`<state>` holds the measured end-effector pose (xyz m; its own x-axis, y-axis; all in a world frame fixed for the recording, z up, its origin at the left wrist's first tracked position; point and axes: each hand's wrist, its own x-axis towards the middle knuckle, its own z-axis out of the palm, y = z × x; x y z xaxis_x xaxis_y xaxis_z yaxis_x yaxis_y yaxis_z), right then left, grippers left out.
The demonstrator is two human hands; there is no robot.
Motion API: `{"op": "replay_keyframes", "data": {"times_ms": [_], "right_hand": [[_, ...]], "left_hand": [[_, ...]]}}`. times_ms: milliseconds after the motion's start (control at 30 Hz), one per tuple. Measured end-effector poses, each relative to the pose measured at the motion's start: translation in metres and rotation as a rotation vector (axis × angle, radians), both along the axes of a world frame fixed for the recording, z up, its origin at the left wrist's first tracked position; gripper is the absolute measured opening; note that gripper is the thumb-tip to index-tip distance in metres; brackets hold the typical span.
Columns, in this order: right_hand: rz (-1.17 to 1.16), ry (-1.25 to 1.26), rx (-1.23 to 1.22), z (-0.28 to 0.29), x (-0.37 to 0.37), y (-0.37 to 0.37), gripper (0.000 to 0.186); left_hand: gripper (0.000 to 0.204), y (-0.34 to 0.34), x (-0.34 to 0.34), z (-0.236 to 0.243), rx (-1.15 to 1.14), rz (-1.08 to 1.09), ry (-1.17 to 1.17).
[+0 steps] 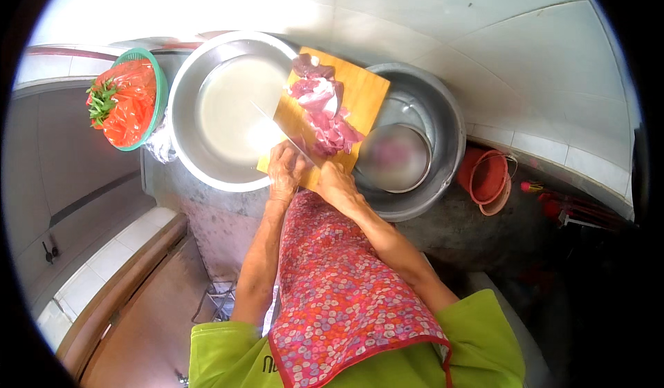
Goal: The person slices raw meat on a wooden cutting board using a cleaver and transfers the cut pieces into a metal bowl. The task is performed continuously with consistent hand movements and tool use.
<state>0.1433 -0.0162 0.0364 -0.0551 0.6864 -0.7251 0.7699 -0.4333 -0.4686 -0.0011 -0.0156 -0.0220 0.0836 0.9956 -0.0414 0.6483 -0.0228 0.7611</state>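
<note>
Your right hand [335,182], just below the centre of the frame, is wrapped around the handle end of a long, thin, grey metal knife [296,144], its blade slanting toward the upper left. Your left hand [286,170], beside it, is curled over the lower left corner of a yellow rectangular wooden cutting board [365,89]; whether it pinches anything cannot be told. Above both hands, on the board, lie moist pieces of red and pale-pink raw meat [335,133]. Expect these to be soft, limp and slippery; press bent fingertips on a thick part, clear of the blade. The knife should prove stiff and light, safest by its handle. The board, rigid and probably heavier, offers you its bare right margin, between a wide silver metal basin [185,108], upper left, and a dull grey metal basin [448,128], right of centre.
</note>
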Motion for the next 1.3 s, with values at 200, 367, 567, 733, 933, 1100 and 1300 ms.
{"op": "replay_keyframes", "data": {"times_ms": [200, 367, 567, 733, 933, 1100, 1300], "right_hand": [[0.096, -0.092, -0.046, 0.003, 0.053, -0.049, 0.019], [0.007, -0.123, 0.174, -0.001, 0.073, -0.023, 0.017], [0.008, -0.046, 0.151, 0.022, 0.069, -0.017, 0.019], [0.156, -0.038, 0.084, 0.047, 0.058, -0.037, 0.015], [0.184, -0.087, 0.054, 0.045, 0.049, -0.050, 0.015], [0.161, -0.063, 0.042, 0.045, 0.046, -0.051, 0.014], [0.158, -0.059, 0.034, 0.041, 0.041, -0.052, 0.014]], "left_hand": [[0.022, 0.003, -0.002, 0.005, 0.062, 0.026, 0.086], [0.019, 0.000, 0.004, 0.011, 0.091, 0.119, 0.044], [0.023, -0.005, 0.003, 0.009, 0.032, 0.169, 0.035], [0.030, -0.002, 0.002, 0.013, 0.062, 0.069, 0.106], [0.033, -0.001, 0.001, 0.017, 0.062, 0.018, 0.101], [0.037, -0.003, -0.006, 0.008, 0.006, -0.025, 0.076], [0.038, 0.001, -0.004, 0.011, -0.010, -0.002, 0.057]]}}
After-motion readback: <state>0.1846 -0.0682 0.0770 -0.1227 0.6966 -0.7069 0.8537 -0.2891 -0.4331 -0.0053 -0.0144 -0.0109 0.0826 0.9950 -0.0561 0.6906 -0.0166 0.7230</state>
